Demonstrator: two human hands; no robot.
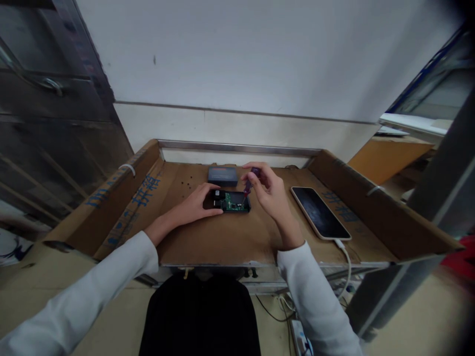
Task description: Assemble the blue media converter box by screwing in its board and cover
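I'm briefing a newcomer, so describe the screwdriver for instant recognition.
On the cardboard tray lies an open black case. The right hand holds the screwdriver, tip down at the case's right part. Its reddish-purple handle sets it apart from the case and grey box.

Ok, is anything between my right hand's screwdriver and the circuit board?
Nothing visible is in the way: your right hand holds the screwdriver with its shaft pointing down to the circuit board in the open black case. Your left hand is at the case's left end, away from the tip.
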